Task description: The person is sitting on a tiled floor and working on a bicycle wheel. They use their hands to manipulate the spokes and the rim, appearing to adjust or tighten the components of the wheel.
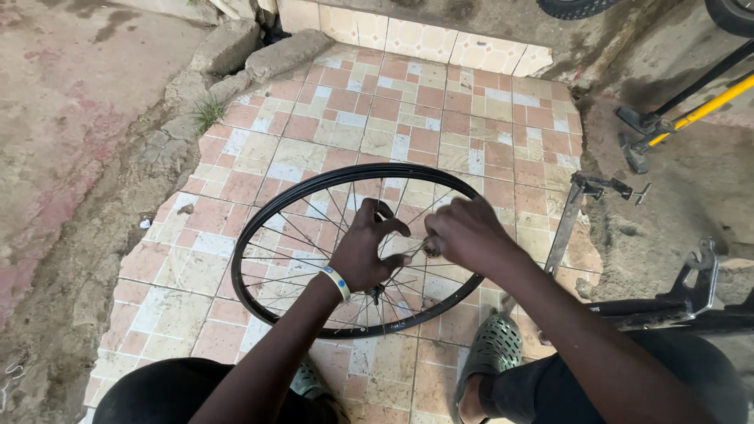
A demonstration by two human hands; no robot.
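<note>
While the wheel (267, 235) is held flat above the tiles (369, 110), both hands are gathered at its hub (420, 250), near the middle of the scene. The left hand (365, 247) is curled over the spokes (298, 243) just left of the hub, fingers bent and closed around something small that cannot be made out. The right hand (467, 232) is closed narrowly on the hub's axle end, thumb and fingertips pinched together.

The wheel is judged to be light and stiff at the rim, being bare of tyre, so it can be borne easily by the rim or by the hub. The thin spokes are judged springy and easily bent if the weight is taken on one alone; several should be gripped together, or the rim instead. The metal axle is small and probably greasy, so a firm pinch is called for.

A green shoe (491, 345) is seen under the near edge of the rim. To the right a metal stand (565, 224) and a yellow-handled pump (691, 114) are lying well apart from the wheel.
</note>
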